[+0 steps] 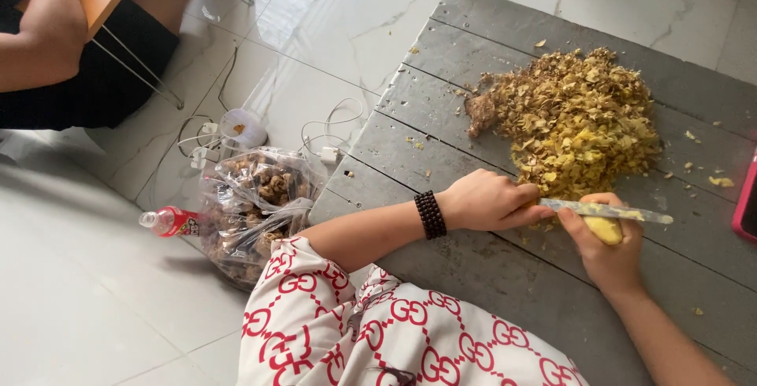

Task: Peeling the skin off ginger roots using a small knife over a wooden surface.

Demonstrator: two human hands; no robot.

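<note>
Peeling well along, more left.
Left hand (pixel 485 201) gripping knife (pixel 607 211), right hand (pixel 607 252) closed on yellow piece (pixel 605 231); big peel heap (pixel 579 122) on board (pixel 441 110), bag (pixel 252 205) still full.

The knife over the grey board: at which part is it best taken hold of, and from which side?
Grip the knife at its handle end, inside the left hand, coming from the left. The long flat blade points right, bare and smeared with yellow scraps, across the right hand holding the yellow piece.
</note>
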